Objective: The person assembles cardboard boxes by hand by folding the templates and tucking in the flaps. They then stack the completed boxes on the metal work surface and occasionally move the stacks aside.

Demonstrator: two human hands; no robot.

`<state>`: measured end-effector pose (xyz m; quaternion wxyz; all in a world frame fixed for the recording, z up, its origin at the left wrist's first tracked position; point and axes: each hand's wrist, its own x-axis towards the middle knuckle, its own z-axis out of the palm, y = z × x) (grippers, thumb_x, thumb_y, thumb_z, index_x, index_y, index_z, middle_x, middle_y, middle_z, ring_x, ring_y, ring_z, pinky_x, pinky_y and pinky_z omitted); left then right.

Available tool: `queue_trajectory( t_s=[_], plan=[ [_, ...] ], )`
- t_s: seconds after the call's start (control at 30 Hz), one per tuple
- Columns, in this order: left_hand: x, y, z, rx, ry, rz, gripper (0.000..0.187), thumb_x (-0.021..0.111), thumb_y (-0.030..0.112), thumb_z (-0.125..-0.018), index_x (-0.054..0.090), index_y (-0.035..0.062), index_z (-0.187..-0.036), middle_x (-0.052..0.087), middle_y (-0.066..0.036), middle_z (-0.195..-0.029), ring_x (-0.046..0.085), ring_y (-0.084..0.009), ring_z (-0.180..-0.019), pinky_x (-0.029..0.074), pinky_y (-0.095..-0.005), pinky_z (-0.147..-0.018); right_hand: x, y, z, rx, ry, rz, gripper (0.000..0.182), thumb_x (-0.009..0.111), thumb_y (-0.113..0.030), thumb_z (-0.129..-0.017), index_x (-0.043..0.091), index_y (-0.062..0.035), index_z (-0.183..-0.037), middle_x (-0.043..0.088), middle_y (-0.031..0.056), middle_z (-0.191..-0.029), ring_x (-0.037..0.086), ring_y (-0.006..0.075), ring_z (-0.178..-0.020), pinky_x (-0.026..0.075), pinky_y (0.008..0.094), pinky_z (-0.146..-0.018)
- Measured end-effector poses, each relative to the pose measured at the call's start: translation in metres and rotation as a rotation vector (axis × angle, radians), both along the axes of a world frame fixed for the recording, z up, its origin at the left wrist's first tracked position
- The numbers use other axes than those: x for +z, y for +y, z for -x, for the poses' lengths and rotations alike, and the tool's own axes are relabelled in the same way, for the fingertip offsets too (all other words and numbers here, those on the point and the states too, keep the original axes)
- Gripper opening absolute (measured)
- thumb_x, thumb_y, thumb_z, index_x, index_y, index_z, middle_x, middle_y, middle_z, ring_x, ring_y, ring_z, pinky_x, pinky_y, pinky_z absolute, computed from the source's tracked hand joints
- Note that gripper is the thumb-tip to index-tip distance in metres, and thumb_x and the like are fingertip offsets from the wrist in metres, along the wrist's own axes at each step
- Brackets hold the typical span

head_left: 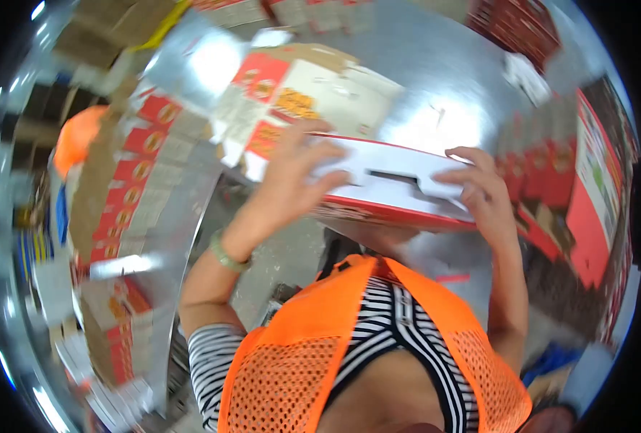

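A red cardboard box (374,193) with a white face upward lies between my hands, above the metal table. A dark slot runs across the middle of that white face. My left hand (295,172) grips its left end, thumb and fingers curved over the white face. At the right end my right hand (479,189) holds it, fingertips bent onto the white face. Behind the box, a flattened white, red and yellow printed carton (335,94) rests on the table.
Printed red and grey boxes (136,166) stand in a row in an open carton at left. More red boxes (544,162) are at right beside a large printed carton (598,173). A red crate (515,29) sits at the back right. At far left shows a person's orange clothing (79,137).
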<state>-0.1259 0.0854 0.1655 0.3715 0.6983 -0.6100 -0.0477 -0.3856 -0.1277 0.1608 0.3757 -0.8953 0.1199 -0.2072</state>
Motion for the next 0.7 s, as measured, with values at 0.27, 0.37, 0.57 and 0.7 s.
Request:
queue_trajectory(
  t_s=[0.27, 0.37, 0.57, 0.7],
  plan=[
    [0.027, -0.021, 0.016, 0.019, -0.102, -0.486, 0.053, 0.075, 0.03, -0.083, 0.055, 0.0089, -0.127, 0.054, -0.016, -0.117, 0.051, -0.0369, -0.114, 0.05, -0.0526, -0.083, 0.035, 0.027, -0.014, -0.082, 0.277, 0.13, 0.049, 0.064, -0.004, -0.08, 0.053, -0.0026, -0.127, 0.056, 0.0156, -0.116, 0.053, 0.0321, -0.109, 0.039, 0.0404, -0.1],
    [0.028, -0.029, 0.022, 0.021, -0.33, -0.667, 0.055, 0.074, 0.03, -0.086, 0.054, 0.0088, -0.133, 0.054, -0.015, -0.124, 0.05, -0.0334, -0.121, 0.051, -0.0481, -0.086, 0.025, 0.03, -0.024, -0.094, 0.381, 0.31, 0.049, 0.064, -0.004, -0.079, 0.056, -0.004, -0.127, 0.057, 0.017, -0.117, 0.053, 0.0351, -0.113, 0.038, 0.0429, -0.101],
    [0.0, 0.0, -0.027, -0.075, 0.53, 0.05, 0.084, 0.076, 0.026, -0.083, 0.032, 0.0076, -0.152, 0.041, -0.017, -0.148, 0.036, -0.0325, -0.141, 0.034, -0.049, -0.113, -0.014, -0.022, -0.011, -0.102, 0.076, -0.086, 0.036, 0.062, -0.004, -0.086, 0.061, 0.0021, -0.121, 0.062, 0.0121, -0.117, 0.056, 0.0254, -0.113, 0.04, 0.0387, -0.102],
    [-0.085, 0.042, -0.008, -0.124, 0.917, -0.085, 0.091, 0.08, 0.029, -0.074, 0.038, -0.0001, -0.149, 0.042, -0.019, -0.153, 0.04, -0.0274, -0.14, 0.032, -0.043, -0.116, -0.024, -0.025, -0.035, -0.598, -0.157, -1.024, 0.03, 0.063, -0.021, -0.097, 0.069, 0.0016, -0.115, 0.067, 0.0073, -0.11, 0.061, 0.0157, -0.102, 0.046, 0.0282, -0.095]
  ],
)
